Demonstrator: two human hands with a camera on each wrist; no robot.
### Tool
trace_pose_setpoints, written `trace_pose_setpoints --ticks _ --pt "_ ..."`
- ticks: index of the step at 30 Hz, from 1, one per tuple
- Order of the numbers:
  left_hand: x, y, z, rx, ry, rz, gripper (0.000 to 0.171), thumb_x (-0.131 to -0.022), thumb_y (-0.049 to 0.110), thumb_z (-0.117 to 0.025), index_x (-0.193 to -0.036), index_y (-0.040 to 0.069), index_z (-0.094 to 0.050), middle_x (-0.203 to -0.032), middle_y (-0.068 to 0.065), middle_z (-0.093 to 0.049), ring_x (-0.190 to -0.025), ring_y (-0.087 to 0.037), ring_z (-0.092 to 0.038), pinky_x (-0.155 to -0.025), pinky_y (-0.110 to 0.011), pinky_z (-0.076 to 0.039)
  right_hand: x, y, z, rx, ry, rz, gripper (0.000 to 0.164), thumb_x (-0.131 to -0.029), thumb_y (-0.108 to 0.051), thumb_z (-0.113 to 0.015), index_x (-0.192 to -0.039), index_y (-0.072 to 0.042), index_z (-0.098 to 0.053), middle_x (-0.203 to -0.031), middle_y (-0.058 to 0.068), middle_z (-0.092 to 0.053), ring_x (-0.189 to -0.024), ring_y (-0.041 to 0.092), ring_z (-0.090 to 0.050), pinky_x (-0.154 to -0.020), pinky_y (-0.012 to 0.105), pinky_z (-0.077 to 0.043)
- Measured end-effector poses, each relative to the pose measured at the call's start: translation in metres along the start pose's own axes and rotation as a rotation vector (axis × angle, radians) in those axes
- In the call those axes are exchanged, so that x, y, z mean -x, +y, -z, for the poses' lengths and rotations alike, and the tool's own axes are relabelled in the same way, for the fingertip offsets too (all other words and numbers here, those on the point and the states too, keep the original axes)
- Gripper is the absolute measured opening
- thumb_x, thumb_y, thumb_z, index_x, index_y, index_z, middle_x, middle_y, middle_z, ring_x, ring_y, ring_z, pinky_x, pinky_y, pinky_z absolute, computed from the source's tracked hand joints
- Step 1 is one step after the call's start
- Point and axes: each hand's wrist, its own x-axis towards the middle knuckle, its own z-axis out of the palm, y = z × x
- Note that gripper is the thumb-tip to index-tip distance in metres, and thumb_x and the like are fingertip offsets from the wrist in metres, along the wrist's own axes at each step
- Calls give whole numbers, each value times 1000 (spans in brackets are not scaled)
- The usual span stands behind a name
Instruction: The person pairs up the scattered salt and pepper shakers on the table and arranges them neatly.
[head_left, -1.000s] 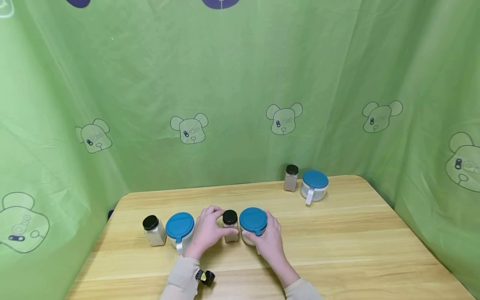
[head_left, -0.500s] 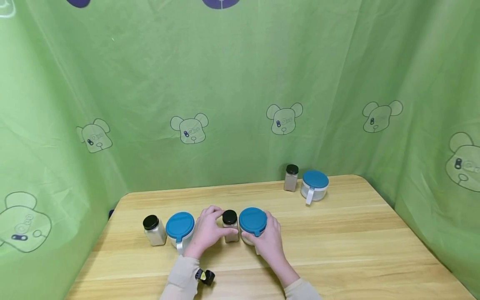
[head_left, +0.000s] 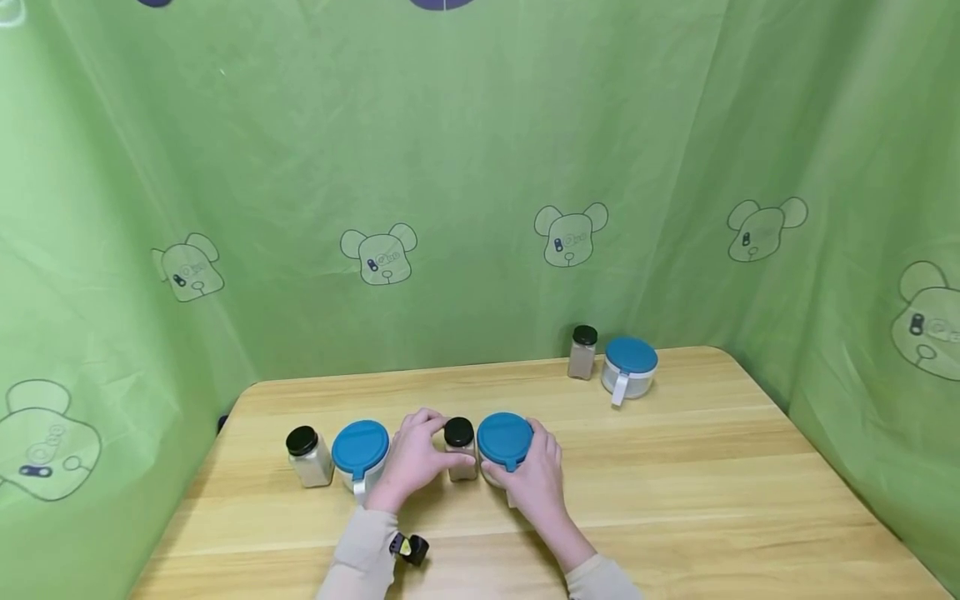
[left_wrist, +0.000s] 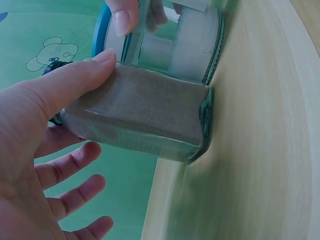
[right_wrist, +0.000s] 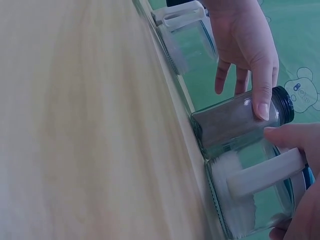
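My left hand [head_left: 414, 460] pinches a small square glass spice jar [left_wrist: 140, 107] between thumb and index finger, just under its black lid [head_left: 459, 431]. In the left wrist view, grey-brown powder fills most of it and the other fingers spread loosely. Right beside it, my right hand [head_left: 538, 477] grips a round glass seasoning pot with a blue lid [head_left: 504, 437], thumb at the near side and fingers around the right. White contents and a white handle [right_wrist: 265, 175] show on that pot in the right wrist view. Both containers stand upright, side by side.
Left of my left hand stand another blue-lidded seasoning pot [head_left: 361, 447] and a black-lidded spice jar [head_left: 311, 463]. A matching spice jar [head_left: 582, 354] and pot [head_left: 629, 367] stand at the back right edge of the wooden table [head_left: 697, 492]. Green curtains [head_left: 465, 150] surround it.
The head view has tilted down very slightly. Both hands keep the same hold, and the jars stay practically where they were.
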Motion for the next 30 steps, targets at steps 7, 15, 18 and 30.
trace_pose_setpoints --ticks 7,15,18,30 --pt "-1 1 1 23 -18 27 65 -67 54 -83 -116 13 -69 -118 -3 -63 -117 -28 -54 -100 -48 -45 1 -2 1 44 -5 3 97 -68 -36 -88 -141 1 -35 -130 27 -45 -121 41 -40 -95 60 -42" --pt "0 2 2 40 -39 40 66 -69 53 -82 -117 11 -67 -121 -5 -62 -118 -30 -54 -99 -50 -45 2 -5 2 54 -28 -20 97 -69 -37 -87 -142 -1 -34 -133 26 -43 -123 41 -39 -95 60 -41" --pt "0 1 1 47 -41 45 66 -69 53 -82 -118 12 -67 -121 -5 -62 -118 -30 -54 -100 -50 -45 2 -5 1 62 -25 -19 97 -69 -37 -87 -142 -1 -34 -133 26 -43 -122 41 -39 -95 59 -41" --pt "0 1 2 43 -71 52 71 -71 53 -81 -125 10 -62 -127 -8 -61 -123 -33 -52 -102 -53 -44 2 -4 1 66 -53 -14 101 -70 -38 -86 -147 -4 -30 -139 26 -40 -126 41 -37 -95 63 -41"
